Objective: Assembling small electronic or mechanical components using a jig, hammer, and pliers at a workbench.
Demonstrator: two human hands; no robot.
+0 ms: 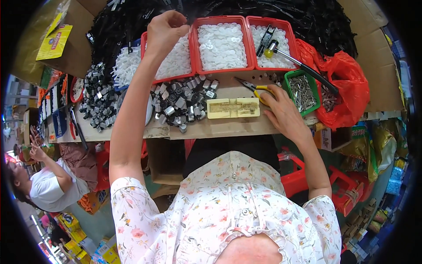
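Observation:
My left hand (166,31) is raised over the far left tray of white discs (176,61), close to the pile of black parts (132,22). Its fingers are curled together, and whatever they hold, if anything, is hidden. On the right, my right hand (285,110) has its fingers curved round the yellow handles of a pair of pliers (251,86), whose jaws point up and left. Left of that hand lies a cream block fixture (233,108) with a long slot. A green tray of metal pins (302,91) stands just beyond the right hand.
Metal-and-black parts (182,101) are heaped left of the fixture. A hammer (299,65) and a black part (265,39) lie across the right red tray (288,28). A red plastic bag (351,88) sits at right. Another person (52,185) works at left.

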